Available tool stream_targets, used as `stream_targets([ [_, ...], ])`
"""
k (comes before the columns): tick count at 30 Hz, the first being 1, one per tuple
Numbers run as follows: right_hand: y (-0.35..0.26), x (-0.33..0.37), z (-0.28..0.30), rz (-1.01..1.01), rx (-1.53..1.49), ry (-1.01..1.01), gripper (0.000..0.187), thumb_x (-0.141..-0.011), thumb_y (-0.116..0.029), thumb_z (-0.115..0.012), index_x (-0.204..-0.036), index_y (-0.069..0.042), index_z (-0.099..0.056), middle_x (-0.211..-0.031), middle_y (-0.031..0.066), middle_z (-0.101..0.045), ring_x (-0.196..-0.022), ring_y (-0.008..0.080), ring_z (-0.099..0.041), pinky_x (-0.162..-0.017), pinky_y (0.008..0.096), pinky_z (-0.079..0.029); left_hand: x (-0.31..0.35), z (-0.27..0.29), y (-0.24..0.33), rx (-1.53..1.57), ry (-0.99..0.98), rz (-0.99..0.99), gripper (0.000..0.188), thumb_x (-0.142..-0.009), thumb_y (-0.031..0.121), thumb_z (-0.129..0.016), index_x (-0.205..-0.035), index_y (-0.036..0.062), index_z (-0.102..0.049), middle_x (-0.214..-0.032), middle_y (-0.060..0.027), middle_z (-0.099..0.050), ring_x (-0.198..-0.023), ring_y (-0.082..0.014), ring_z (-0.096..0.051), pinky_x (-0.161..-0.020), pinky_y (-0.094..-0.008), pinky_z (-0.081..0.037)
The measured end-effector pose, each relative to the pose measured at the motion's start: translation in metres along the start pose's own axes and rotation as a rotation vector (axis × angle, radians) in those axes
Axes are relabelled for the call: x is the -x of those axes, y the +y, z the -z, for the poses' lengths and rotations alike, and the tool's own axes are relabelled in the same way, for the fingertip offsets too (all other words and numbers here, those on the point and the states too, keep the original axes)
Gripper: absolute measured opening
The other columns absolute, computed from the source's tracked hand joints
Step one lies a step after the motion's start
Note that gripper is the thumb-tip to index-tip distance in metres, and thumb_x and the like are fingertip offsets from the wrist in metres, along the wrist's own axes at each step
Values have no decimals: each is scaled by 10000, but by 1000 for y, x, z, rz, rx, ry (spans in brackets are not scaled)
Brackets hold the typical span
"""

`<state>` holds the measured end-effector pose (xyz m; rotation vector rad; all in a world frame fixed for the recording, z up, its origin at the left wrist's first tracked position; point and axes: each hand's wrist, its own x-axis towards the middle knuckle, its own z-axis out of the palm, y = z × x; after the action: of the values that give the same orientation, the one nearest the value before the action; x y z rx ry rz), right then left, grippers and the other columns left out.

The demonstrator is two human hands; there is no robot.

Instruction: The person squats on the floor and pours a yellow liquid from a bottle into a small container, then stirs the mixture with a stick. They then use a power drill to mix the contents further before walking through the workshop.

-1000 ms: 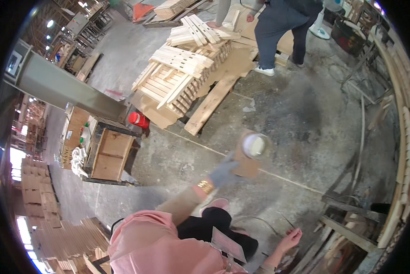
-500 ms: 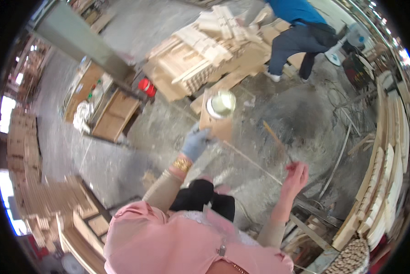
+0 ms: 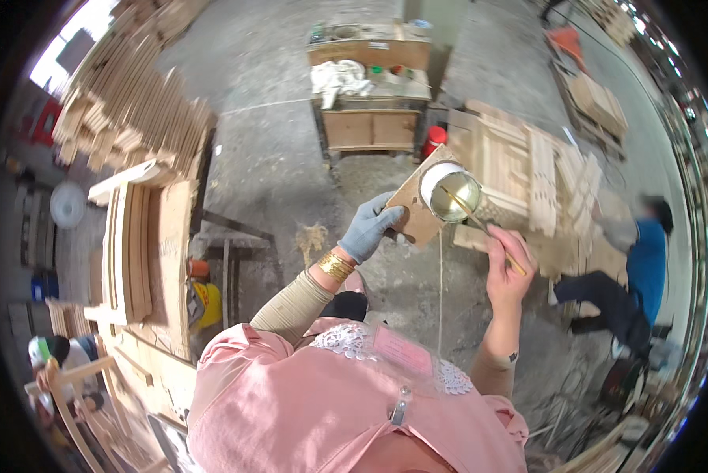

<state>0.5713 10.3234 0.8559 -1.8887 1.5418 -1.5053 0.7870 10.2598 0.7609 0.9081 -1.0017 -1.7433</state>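
Observation:
My left hand (image 3: 367, 229), in a grey glove, grips the edge of a flat brown board (image 3: 422, 227). On the board is a round, open can (image 3: 427, 186) with a pale rim, tilted toward me in this view. My bare right hand (image 3: 509, 264) is closed around a thin wooden stick (image 3: 466, 210) with a dark stretch along it. The stick's far end reaches into the can's mouth. Whether that end carries bristles cannot be made out, and the can's contents are unclear.
Ahead stands a low wooden cabinet (image 3: 370, 130) with a white cloth on it, beside a red container (image 3: 435, 140). Stacked wood pieces (image 3: 500, 162) lie beyond the can. A person in blue (image 3: 646, 264) bends at the right. Wood stacks (image 3: 125, 252) fill the left.
The view has swung left, bringing the cabinet ahead. My right hand has come up to the can, and the stick, earlier apart from it, now reaches inside. The left hand keeps the board.

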Motion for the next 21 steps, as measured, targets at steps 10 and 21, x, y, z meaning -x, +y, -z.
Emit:
stream_targets([
  [10,1,-152,-205,360,-304,-319,140,-731,43,-588,-867,10,-605,-763,124,-621,-672,223,-614,-602,271,-483,-36,159,102,-108,536,-263,366,-844,210,-542,-1152,19,-491,-919,-37,-587,-738,-106,-580,-549,-237,-507],
  [21,16,-309,-389,594,-394,-416,140,-734,19,-570,-872,4,-588,-750,125,-603,-646,255,-602,-562,307,-475,-145,284,194,-126,814,-427,372,-838,204,-536,-1148,5,-485,-905,-58,-591,-702,-118,-582,-535,-233,-502],
])
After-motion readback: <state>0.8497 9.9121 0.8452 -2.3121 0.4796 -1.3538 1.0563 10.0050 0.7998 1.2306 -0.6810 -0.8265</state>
